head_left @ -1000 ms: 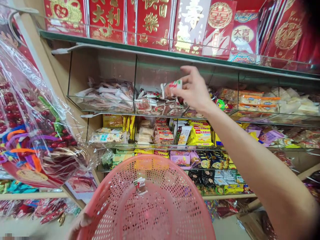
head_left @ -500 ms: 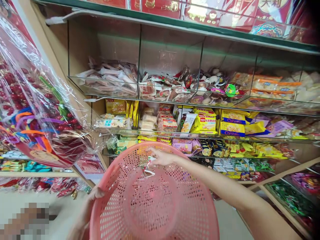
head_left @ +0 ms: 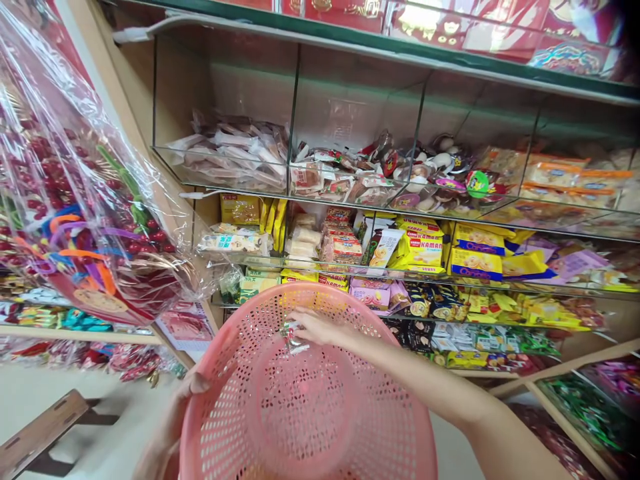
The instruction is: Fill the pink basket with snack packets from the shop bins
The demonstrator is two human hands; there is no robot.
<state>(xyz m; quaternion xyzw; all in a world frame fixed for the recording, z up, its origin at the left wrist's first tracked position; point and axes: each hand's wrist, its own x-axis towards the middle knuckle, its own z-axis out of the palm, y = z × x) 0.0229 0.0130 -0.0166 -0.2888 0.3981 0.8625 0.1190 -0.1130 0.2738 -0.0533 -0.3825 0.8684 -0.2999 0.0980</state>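
A large pink plastic basket with a perforated wall fills the lower middle, its open side facing me. My left hand grips its rim at the left, thumb over the edge. Inside the basket, near the far wall, is my right hand, palm side down. Its fingers close over a small clear packet with red and green print. Part of the packet is hidden by the fingers.
Behind the basket stand glass-fronted shelves of wrapped snacks, including yellow packs and clear-wrapped sticks. A cellophane-wrapped bouquet juts in at the left. A wooden stool stands on the floor at lower left.
My right hand has moved slightly down and deeper into the basket, the packet shifting left and down with it. The left hand keeps its hold. The view has turned a little left.
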